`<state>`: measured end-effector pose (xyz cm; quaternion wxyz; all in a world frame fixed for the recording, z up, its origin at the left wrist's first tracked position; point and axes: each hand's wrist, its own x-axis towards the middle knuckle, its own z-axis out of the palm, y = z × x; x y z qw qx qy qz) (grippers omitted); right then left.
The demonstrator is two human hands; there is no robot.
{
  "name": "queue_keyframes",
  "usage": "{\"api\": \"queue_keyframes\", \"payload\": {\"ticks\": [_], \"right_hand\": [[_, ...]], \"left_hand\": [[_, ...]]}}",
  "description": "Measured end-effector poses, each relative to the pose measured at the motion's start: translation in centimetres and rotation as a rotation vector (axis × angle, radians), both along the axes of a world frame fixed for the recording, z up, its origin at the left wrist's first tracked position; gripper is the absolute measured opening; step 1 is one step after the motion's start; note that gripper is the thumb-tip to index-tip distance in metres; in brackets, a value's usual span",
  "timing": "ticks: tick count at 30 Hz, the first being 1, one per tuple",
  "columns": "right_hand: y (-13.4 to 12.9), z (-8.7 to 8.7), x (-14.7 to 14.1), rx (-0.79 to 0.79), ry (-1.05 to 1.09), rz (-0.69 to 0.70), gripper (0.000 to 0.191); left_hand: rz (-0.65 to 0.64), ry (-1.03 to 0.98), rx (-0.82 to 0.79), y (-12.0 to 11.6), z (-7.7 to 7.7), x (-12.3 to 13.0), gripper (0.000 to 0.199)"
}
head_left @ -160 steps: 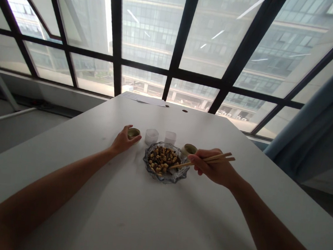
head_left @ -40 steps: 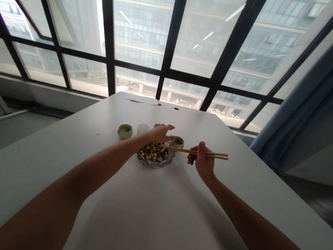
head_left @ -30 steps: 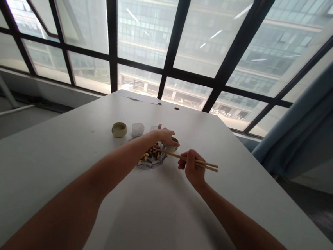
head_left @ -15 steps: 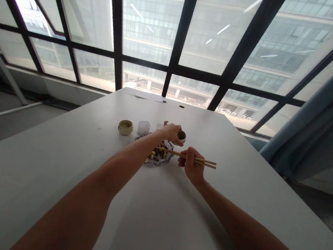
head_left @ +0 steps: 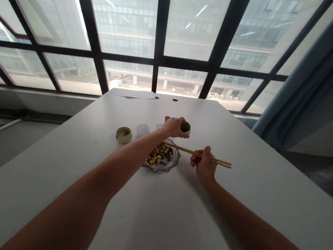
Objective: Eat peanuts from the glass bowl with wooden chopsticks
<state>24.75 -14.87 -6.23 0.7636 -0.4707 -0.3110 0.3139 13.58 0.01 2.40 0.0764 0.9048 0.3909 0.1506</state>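
Note:
Behind the glass bowl, my left hand (head_left: 174, 127) is closed around a small dark-mouthed cup (head_left: 185, 127), tilted with its opening toward me. My right hand (head_left: 205, 166) grips a pair of wooden chopsticks (head_left: 195, 153) that point left, their tips over the far side of the bowl near my left wrist. The clear, wavy-rimmed glass bowl (head_left: 175, 163) holds a mix of yellowish and dark brown pieces (head_left: 159, 154), perhaps nuts. My left forearm hides its left part. Whether anything sits between the chopstick tips is too small to tell.
An olive-green cup (head_left: 123, 135) stands left of the bowl. Beside it is a frosted plastic cup (head_left: 142, 130), with another one (head_left: 158, 126) partly behind my left hand. Papers (head_left: 132, 94) lie at the far edge of the white table (head_left: 163, 219), before the window. A blue curtain (head_left: 301, 75) hangs right.
The camera view has turned, levelling the window. My left hand still holds the cup, now tipped a little differently. My right hand and chopsticks have shifted right, away from the bowl's middle.

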Motion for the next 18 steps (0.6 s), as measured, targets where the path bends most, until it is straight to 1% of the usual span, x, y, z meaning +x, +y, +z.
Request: {"api": "queue_keyframes", "payload": {"ticks": [5, 7, 12, 15, 18], "right_hand": [[-0.2, 0.3, -0.1, 0.011, -0.061, 0.004, 0.062], [-0.4, 0.3, -0.1, 0.008, -0.074, 0.009, 0.062], [-0.7, 0.1, 0.3, -0.006, -0.088, 0.054, 0.061], [-0.7, 0.0, 0.4, 0.003, -0.074, 0.082, 0.061], [-0.7, 0.2, 0.2, 0.016, -0.071, 0.1, 0.061]], "left_hand": [[0.006, -0.044, 0.013, -0.3, -1.3, 0.7, 0.08], [0.013, -0.058, 0.012, -0.1, -1.6, 0.8, 0.079], [0.026, -0.134, 0.003, 0.2, -1.3, 0.3, 0.079], [0.026, -0.175, -0.009, -0.2, -1.2, -0.2, 0.078], [0.053, -0.194, -0.02, -0.7, -1.1, -0.7, 0.081]]}}
